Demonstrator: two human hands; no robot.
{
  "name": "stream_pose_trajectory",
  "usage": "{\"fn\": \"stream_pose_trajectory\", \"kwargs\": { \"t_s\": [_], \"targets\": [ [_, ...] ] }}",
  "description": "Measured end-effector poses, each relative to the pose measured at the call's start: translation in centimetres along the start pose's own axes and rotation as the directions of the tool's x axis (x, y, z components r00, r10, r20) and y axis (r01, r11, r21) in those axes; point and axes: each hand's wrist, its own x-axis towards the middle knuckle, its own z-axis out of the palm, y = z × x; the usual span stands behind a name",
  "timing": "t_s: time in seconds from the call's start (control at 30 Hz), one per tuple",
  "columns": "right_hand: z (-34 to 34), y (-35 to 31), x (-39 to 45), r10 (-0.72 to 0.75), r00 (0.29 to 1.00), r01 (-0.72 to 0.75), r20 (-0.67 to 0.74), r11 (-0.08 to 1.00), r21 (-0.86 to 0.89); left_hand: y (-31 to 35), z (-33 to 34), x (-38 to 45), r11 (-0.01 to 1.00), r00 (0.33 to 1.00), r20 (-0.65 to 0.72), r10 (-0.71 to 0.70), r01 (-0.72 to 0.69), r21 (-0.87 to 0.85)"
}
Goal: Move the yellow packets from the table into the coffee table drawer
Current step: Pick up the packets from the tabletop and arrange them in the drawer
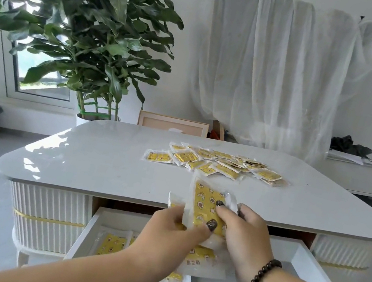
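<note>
A: Starting with the biggest thing, we see the coffee table [106, 166] with its drawer [302, 263] pulled open toward us, so the way in is ready.

B: And the pile of yellow packets [216, 162] on the tabletop, toward the far right side, looks like the larger share. We judge most of the job is left.

A: Agreed. A few packets in the drawer [112, 243] lie flat on its floor, so some are done, though our arms hide part of that floor.

B: Now the hands. Our left hand [172, 228] and right hand [241, 235] are both curled round a small bundle of held packets [205, 206], just above the open drawer at the table's near edge.

A: How many are in that bundle we cannot tell; at least two show.
</note>
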Motion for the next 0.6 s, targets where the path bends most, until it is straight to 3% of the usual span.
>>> {"fn": "stream_pose_trajectory", "kwargs": {
  "t_s": [0.27,0.43,0.6],
  "targets": [
    [-0.7,0.1,0.3,-0.101,0.993,0.102,0.06,0.995,-0.02,-0.1,-2.2,1.4,0.981,0.997,-0.05,0.054,-0.043,0.191],
    [-1.1,-0.2,0.2,-0.139,0.988,0.144,0.062,0.986,-0.087,-0.2,-3.9,2.4,0.888,0.985,0.083,0.148,-0.17,0.428],
    [-1.6,-0.4,0.0,-0.365,0.92,0.391,0.142,0.838,-0.381,0.1,-4.9,2.7,0.779,0.976,0.156,0.151,-0.214,0.589]
  ]
}}
